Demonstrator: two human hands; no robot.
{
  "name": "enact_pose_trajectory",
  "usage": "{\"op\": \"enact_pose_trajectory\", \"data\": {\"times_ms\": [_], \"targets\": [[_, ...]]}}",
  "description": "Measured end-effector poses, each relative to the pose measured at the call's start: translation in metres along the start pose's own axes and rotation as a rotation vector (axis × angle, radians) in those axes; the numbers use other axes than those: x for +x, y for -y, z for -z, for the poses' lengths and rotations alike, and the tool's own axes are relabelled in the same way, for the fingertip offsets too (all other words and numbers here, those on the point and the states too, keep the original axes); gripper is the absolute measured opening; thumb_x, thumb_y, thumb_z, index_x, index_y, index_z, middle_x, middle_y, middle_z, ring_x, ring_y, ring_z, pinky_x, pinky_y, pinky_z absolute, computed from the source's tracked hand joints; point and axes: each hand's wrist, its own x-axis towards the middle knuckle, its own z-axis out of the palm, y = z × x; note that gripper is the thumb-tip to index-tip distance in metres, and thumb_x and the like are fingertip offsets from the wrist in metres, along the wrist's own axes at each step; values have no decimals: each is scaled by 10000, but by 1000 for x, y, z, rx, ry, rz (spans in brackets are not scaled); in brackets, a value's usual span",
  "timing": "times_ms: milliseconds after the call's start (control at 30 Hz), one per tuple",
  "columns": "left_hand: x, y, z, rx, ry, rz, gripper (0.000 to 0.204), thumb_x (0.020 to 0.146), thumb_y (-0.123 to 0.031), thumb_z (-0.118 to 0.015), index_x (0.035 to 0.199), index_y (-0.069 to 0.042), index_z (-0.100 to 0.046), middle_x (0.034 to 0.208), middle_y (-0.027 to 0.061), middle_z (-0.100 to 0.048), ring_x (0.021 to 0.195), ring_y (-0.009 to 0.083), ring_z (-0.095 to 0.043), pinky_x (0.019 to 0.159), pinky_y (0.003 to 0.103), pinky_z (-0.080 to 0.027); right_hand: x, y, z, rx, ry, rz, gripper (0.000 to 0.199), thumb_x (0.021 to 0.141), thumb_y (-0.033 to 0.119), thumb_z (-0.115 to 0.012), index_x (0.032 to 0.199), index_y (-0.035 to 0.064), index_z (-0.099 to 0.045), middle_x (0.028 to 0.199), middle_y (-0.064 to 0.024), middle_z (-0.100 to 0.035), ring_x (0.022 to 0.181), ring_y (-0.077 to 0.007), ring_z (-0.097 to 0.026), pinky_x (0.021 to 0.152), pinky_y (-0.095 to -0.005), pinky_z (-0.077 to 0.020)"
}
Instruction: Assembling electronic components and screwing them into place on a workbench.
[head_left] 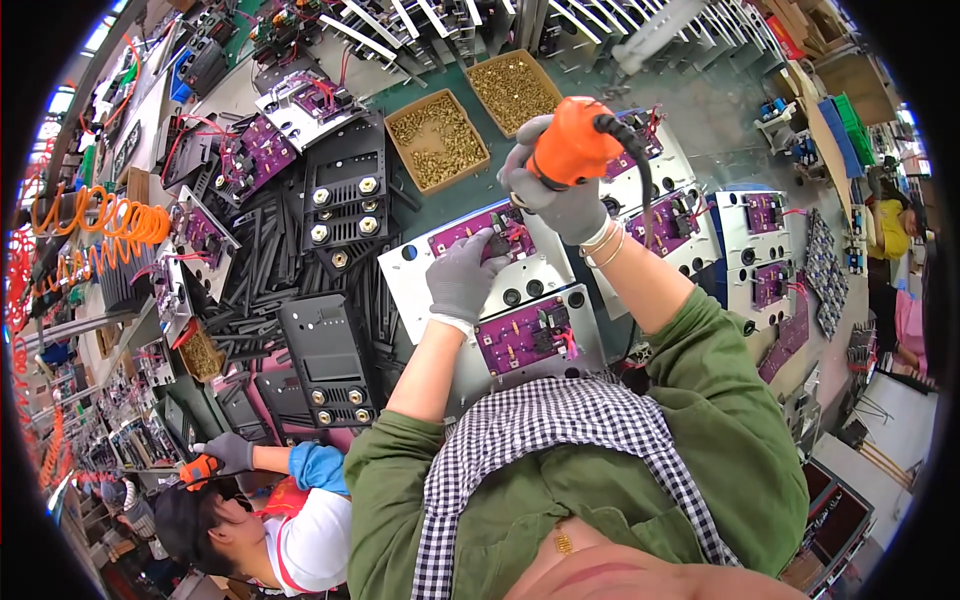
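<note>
**Hand and Work Positions: Circuit Board on Silver Plate**

My right fingers (518,168), in a grey knit glove, are wrapped around an orange plastic hand tool (575,145). The tool is raised above the bench (715,150), over the right side of the work. A black flexible cable (642,170) leaves its upper end and hangs beside my wrist. I cannot tell where its working tip points, as the glove hides it.

My left fingers (474,245), gloved likewise, are partly bent and rest over a purple rectangular circuit board (450,238). I cannot tell whether they pinch a component or only touch it.

This board lies on a flat silver metal plate (403,285), directly in front of me. Nearer to my body, a second purple circuit board (500,345) with red wires lies on its own plate.

Beyond the work stand two shallow cardboard trays (468,122), side by side, holding small brass-coloured parts. To the left are a black slotted metal housing (345,155) with round gold terminals and a loose pile of narrow black strips (265,260). At lower left, a co-worker's grey-gloved hand (232,452) holds a similar orange tool (199,472).
</note>
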Motion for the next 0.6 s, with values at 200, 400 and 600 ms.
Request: {"op": "enact_pose_trajectory", "data": {"times_ms": [200, 400, 600], "targets": [[3, 1, 16, -99, 9, -23, 421, 766, -312, -789, 1138, -144, -683, 899, 109, -688, 790, 273, -672, 724, 379, -531, 5, 4, -5, -41, -5, 25, 482, 763, -105, -632, 1182, 54, -453, 764, -76, -643, 613, -119, -608, 549, -248, -511], [-24, 32, 73, -1422, -99, 733, 306, 1026, -93, -393, 1265, 29, -541, 908, 42, -612, 632, 59, -501, 505, 176, -391, 16, 54, -6, 299, -47, 31, 422, 851, 45, -543, 1258, 11, -436, 770, -109, -635, 695, -216, -659, 735, -399, -595], [-48, 30, 72, -1676, -40, 549, 255, 1039, -180, -451, 1217, -8, -511, 957, 52, -614, 635, 59, -511, 483, 165, -379, 12, 94, -56, 587, 5, -10, 415, 800, -2, -617, 1182, -14, -455, 692, -83, -655, 565, -138, -623, 524, -250, -507]]}}
